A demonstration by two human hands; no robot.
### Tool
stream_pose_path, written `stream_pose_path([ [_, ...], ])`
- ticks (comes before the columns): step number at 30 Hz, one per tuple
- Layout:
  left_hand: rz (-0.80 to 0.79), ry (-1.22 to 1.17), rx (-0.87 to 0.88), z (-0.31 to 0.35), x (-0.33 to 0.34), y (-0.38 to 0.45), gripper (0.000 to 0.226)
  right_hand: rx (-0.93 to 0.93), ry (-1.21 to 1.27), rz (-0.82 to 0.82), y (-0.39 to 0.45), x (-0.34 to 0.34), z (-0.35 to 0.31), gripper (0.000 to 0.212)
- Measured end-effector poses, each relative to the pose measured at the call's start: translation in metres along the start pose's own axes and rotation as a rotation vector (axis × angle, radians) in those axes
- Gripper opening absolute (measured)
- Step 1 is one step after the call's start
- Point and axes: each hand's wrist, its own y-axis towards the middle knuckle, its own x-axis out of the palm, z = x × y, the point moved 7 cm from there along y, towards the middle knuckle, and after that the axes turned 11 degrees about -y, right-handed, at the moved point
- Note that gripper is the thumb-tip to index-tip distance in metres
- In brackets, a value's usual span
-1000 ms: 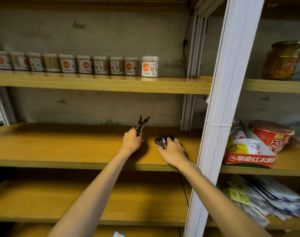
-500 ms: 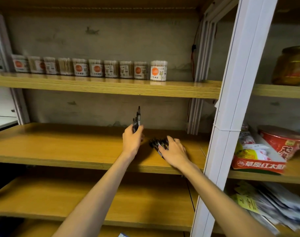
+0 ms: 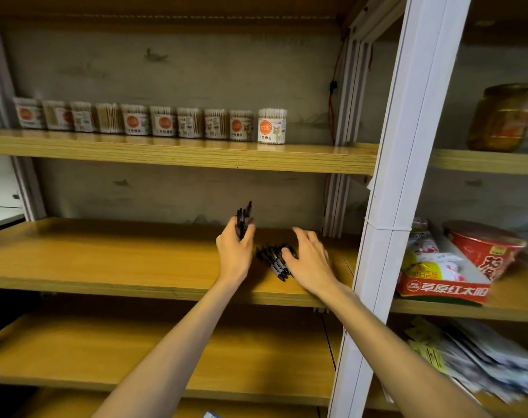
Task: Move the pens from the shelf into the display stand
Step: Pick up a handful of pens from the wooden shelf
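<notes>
I see my left hand raised over the middle wooden shelf, its fingers curled round a small bundle of black pens that stands nearly upright, the tips poking above the knuckles. Just to its right, my right hand hovers low over the shelf with fingers spread and relaxed; its thumb touches a loose pile of black pens lying flat on the wood, fanned out toward the front edge. The two hands are near each other but apart. I cannot find the display stand anywhere in this view. On the shelf above stands a row of cotton swab tubs along the back wall. A white upright post divides the shelving; to its right sit a red instant noodle cup, a red carton of packets and, one level higher, an amber glass jar.
</notes>
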Motion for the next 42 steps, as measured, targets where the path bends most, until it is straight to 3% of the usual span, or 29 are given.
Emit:
stream_pose_path([
  [3, -0.067, 0.292, -0.239, -0.029, 0.004, 0.003, 0.016, -0.007, 0.004, 0.003, 0.0, -0.003, 0.001, 0.059],
  [7, -0.282, 0.575, -0.445, -0.04, 0.014, 0.005, 0.041, -0.007, 0.005, 0.004, 0.001, -0.006, 0.004, 0.057],
  [19, -0.351, 0.807, -0.453, -0.034, 0.032, -0.004, 0.068, -0.017, 0.001, -0.029, -0.001, -0.006, 0.009, 0.056],
  [24, -0.378, 0.921, -0.45, -0.031, 0.032, -0.001, 0.07, -0.022, 0.005, -0.039, -0.002, -0.005, 0.011, 0.056],
  [29, -0.38, 1.035, -0.337, -0.025, 0.032, 0.002, 0.064, -0.017, 0.016, -0.053, -0.003, -0.002, 0.015, 0.057],
  [32, -0.349, 0.956, -0.284, -0.023, 0.025, 0.004, 0.052, -0.019, 0.015, -0.06, -0.003, 0.0, 0.015, 0.058],
  [35, -0.288, 0.732, -0.36, -0.029, 0.009, 0.008, 0.04, -0.019, 0.015, -0.044, 0.001, -0.003, 0.014, 0.057],
  [39, -0.156, 0.323, -0.447, -0.037, -0.008, 0.013, 0.039, -0.041, 0.009, -0.059, 0.005, -0.002, 0.007, 0.057],
  [42, -0.11, -0.08, -0.499, -0.037, -0.008, 0.009, 0.019, -0.061, 0.016, -0.071, 0.006, 0.002, 0.001, 0.057],
])
